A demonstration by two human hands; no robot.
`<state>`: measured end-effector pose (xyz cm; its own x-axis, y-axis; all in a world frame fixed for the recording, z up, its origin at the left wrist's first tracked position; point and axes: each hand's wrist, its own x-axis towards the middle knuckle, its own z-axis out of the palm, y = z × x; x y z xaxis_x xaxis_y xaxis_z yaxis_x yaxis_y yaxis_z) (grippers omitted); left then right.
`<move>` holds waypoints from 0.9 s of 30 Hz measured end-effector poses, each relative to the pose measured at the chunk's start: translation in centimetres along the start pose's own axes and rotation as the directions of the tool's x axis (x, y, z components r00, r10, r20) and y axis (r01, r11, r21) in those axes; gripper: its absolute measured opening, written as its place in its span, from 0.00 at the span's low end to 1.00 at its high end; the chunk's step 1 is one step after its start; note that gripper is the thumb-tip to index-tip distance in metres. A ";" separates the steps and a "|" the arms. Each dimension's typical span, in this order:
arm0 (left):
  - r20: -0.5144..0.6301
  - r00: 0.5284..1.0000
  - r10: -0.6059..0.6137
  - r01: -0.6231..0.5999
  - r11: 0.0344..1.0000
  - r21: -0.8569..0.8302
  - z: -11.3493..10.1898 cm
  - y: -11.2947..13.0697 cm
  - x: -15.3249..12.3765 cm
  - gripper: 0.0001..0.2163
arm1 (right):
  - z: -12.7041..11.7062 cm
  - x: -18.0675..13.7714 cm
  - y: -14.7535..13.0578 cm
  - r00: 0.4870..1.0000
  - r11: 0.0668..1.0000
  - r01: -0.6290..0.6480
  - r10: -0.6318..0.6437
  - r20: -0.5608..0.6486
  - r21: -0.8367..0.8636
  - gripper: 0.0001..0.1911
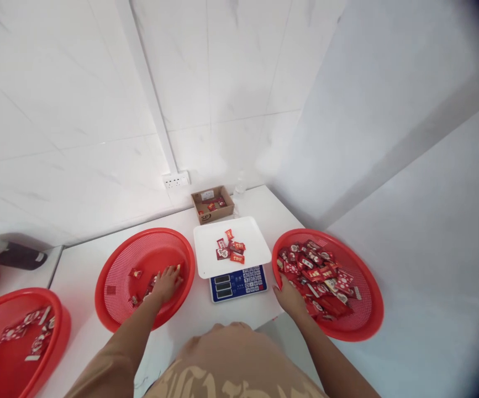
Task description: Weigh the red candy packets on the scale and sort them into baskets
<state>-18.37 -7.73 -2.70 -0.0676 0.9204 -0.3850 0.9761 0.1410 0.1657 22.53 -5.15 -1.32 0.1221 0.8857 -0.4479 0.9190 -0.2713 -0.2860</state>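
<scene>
Your small wrapped packets point(236, 258) are shiny, crinkly, mostly red, some printed white or yellow; a handful sits on the flat white scale tray point(208, 265). The baskets are round red plastic with mesh sides: the middle basket point(115, 265) has only a few packets, the right basket point(366, 318) a big heap, and another left basket point(59, 326) is cut off by the view.

Your left hand point(168, 284) is down in the middle one, fingers loosely spread and a bit bent over packets; can't tell if they're gripping any. Your right hand point(289, 298) touches the right one's near rim, but most fingers are hidden, so can't tell how tight.

It's all on a white table point(77, 276), with an open cardboard box point(212, 215) behind the scale point(238, 284), against a pale marbled wall point(77, 83) with a socket point(176, 179).
</scene>
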 end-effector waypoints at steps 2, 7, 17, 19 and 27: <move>0.041 0.999 0.014 -0.014 1.000 0.011 -0.3 -1.0 -0.8 0.19 | 0.0 0.1 0.1 1.000 1.000 0.006 -0.006 0.002 0.010 0.28; 0.079 0.994 -0.072 0.068 0.996 0.053 -0.5 -3.9 -2.9 0.16 | 0.1 0.3 0.1 0.999 1.000 -0.014 0.014 0.029 -0.001 0.28; 0.010 0.973 -0.229 0.224 0.962 0.157 -0.1 -6.5 -4.2 0.19 | 0.1 0.2 0.1 1.000 1.000 -0.006 0.006 0.014 0.003 0.29; -0.040 0.961 -0.275 0.277 0.948 0.157 -0.3 -6.6 -4.1 0.18 | 0.2 0.3 0.0 1.000 1.000 -0.006 0.006 0.013 0.003 0.29; -0.400 0.903 -0.160 0.060 0.966 -0.251 -2.1 0.7 -1.9 0.24 | 0.3 0.1 0.2 0.999 0.999 0.029 -0.028 -0.039 0.013 0.30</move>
<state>-17.96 -8.59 0.08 -0.2997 0.9540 -0.0109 0.8872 0.2828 0.3646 22.62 -5.21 -1.72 0.1104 0.9070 -0.4063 0.9171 -0.2505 -0.3100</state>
